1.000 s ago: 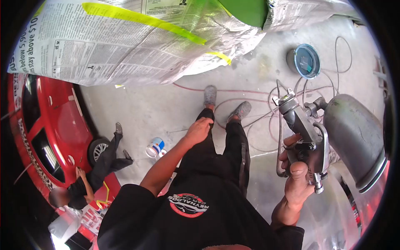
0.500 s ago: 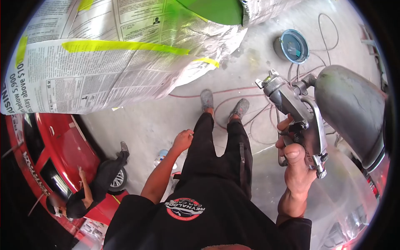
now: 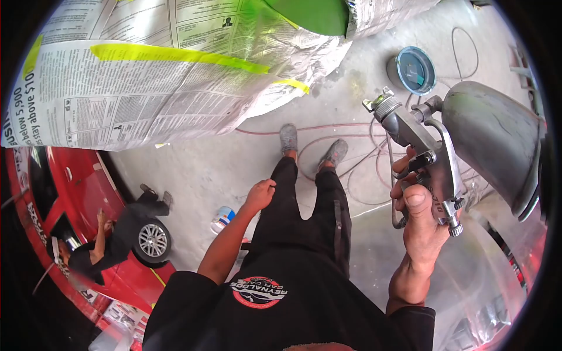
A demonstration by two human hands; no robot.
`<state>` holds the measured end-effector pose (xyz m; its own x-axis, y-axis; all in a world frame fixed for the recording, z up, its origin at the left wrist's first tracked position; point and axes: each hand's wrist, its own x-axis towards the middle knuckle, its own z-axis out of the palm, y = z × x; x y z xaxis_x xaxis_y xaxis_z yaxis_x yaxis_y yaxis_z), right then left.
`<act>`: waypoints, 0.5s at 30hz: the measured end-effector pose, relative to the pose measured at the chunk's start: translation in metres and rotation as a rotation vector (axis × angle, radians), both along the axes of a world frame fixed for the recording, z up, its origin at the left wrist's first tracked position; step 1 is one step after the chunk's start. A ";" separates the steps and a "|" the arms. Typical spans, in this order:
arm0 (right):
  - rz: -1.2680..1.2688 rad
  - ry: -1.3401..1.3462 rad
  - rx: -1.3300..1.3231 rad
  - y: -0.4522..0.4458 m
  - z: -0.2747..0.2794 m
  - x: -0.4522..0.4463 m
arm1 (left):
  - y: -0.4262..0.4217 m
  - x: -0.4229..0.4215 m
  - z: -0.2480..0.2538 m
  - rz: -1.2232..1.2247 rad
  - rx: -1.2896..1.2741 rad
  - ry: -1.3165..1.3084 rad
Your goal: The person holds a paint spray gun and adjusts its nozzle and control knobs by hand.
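Observation:
My right hand (image 3: 422, 219) is wrapped around the handle of a metal spray gun (image 3: 432, 158), thumb along the back of the grip. The gun's large grey cup (image 3: 494, 146) leans out to the right, and its nozzle points up and left in the view. Fingers curl near the trigger, partly hidden behind the gun. My left hand (image 3: 260, 194) hangs beside my thigh in a loose fist, with nothing visible in it. Ahead is a newspaper-masked surface (image 3: 175, 99) with yellow tape (image 3: 181, 54) and a green painted area (image 3: 316, 14).
Red hoses (image 3: 328, 126) trail across the concrete floor around my feet. A blue bucket (image 3: 411, 70) stands ahead right, and a labelled can (image 3: 223, 219) is beside my left arm. At left, a person (image 3: 96, 245) crouches by a red car (image 3: 88, 193). Plastic sheeting (image 3: 374, 245) lies at right.
The view has shifted slightly. The spray gun stays in my right hand, a little farther right in view. The person by the red car has lowered, and more of the can shows beside my left arm.

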<state>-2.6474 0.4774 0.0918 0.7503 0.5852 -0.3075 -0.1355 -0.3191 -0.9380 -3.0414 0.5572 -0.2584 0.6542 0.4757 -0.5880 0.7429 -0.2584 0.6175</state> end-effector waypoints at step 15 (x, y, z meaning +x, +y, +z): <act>0.106 -0.089 -0.055 0.008 -0.003 0.010 | -0.002 -0.010 -0.005 0.022 0.017 0.036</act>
<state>-2.6376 0.4856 0.0889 0.7109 0.6469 -0.2761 -0.0153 -0.3782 -0.9256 -3.0519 0.5553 -0.2638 0.6220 0.4999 -0.6027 0.7701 -0.2517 0.5861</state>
